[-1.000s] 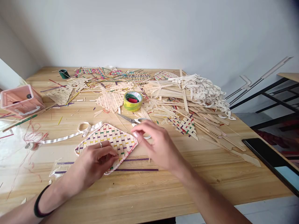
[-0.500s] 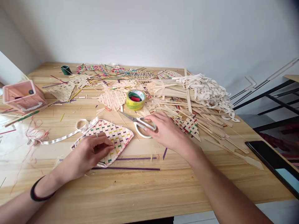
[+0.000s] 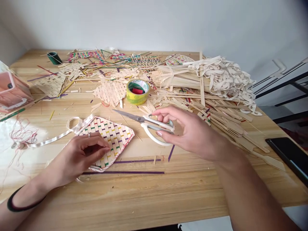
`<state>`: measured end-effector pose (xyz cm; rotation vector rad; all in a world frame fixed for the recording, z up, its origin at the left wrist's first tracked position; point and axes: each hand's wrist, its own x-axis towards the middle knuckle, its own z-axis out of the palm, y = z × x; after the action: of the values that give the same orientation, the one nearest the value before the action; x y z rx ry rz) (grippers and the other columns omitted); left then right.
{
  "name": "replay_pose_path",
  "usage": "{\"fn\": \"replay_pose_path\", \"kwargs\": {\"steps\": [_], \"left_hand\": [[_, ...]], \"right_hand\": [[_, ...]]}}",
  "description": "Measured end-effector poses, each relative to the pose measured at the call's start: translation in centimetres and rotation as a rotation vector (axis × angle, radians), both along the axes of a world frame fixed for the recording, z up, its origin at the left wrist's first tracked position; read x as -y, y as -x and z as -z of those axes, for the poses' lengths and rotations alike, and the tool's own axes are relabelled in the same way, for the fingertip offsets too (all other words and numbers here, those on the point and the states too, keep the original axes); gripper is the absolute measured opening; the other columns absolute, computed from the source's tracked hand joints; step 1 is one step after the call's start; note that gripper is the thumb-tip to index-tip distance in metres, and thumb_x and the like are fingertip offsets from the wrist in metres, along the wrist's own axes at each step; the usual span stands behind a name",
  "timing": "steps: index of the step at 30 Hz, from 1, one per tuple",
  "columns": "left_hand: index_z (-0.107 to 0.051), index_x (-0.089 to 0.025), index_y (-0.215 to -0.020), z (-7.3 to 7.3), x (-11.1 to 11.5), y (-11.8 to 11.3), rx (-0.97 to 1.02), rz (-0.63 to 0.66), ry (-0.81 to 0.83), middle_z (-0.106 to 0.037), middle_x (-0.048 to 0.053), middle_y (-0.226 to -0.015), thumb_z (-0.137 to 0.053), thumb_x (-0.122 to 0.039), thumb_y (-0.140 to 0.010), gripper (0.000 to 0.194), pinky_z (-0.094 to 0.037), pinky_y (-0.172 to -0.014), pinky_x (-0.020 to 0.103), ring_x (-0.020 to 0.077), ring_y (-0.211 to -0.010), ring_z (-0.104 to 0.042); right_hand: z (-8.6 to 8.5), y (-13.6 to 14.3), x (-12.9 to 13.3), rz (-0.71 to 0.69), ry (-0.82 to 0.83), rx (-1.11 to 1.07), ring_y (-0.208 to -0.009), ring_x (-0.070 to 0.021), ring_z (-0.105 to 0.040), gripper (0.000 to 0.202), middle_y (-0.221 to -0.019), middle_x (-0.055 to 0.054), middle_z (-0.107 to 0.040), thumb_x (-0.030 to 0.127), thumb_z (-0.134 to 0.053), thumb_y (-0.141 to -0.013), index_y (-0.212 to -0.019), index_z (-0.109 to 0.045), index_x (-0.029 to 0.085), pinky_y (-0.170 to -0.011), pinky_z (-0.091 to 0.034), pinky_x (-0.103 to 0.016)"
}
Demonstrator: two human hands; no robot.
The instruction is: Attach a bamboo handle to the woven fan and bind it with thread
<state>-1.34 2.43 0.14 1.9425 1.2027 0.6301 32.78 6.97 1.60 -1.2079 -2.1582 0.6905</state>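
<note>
My right hand (image 3: 187, 131) grips white-handled scissors (image 3: 139, 119) by their finger loops, lifted a little off the table. Their blades point left and look closed. My left hand (image 3: 81, 155) rests over a woven strip mat (image 3: 117, 136), thumb and forefinger pinched together. Whatever sits in that pinch is too small to make out. Coloured dashes pattern the mat, and its edge is bound in white tape with reddish stitching. From its upper left corner a loose white ribbon (image 3: 56, 139) runs to a tangle of red thread (image 3: 25, 133).
A yellow tape roll (image 3: 137, 92) stands beyond the scissors. Wooden strips (image 3: 178, 80) and a heap of white ribbon (image 3: 223, 75) cover the back right. At left is a pink container (image 3: 14, 91), at right a phone (image 3: 290, 157). Purple strips (image 3: 125, 172) lie near the mat.
My right hand has closed on the scissors and raised them, drawing them slightly right. The left hand keeps its pinch over the mat. The camera view has shifted.
</note>
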Motion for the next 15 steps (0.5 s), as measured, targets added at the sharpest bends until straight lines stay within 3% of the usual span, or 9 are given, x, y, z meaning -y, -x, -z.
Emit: {"fn": "replay_pose_path", "kwargs": {"steps": [5,15], "left_hand": [[-0.084,-0.026,-0.093,0.3,0.1,0.5,-0.016,0.001,0.034,-0.08,0.0,-0.089,-0.07,-0.034,-0.107,0.021,-0.055,-0.065,0.018,0.0142,-0.074,-0.073],[-0.083,-0.023,-0.091,0.8,0.1,0.7,-0.007,0.008,0.099,-0.08,0.002,-0.088,-0.069,-0.039,-0.108,0.027,-0.055,-0.066,0.023,0.0168,-0.074,-0.072]], "right_hand": [[-1.2,-1.6,0.1,-0.158,0.058,0.041,-0.109,-0.0315,-0.077,0.035,-0.118,-0.005,-0.08,0.04,-0.091,-0.087,-0.119,-0.08,0.032,-0.099,-0.063,-0.046],[0.4,-0.3,0.4,-0.265,0.085,0.171,-0.103,-0.0279,-0.078,0.031,-0.117,-0.003,-0.082,0.031,-0.092,-0.085,-0.113,-0.08,0.031,-0.099,-0.057,-0.043]]}}
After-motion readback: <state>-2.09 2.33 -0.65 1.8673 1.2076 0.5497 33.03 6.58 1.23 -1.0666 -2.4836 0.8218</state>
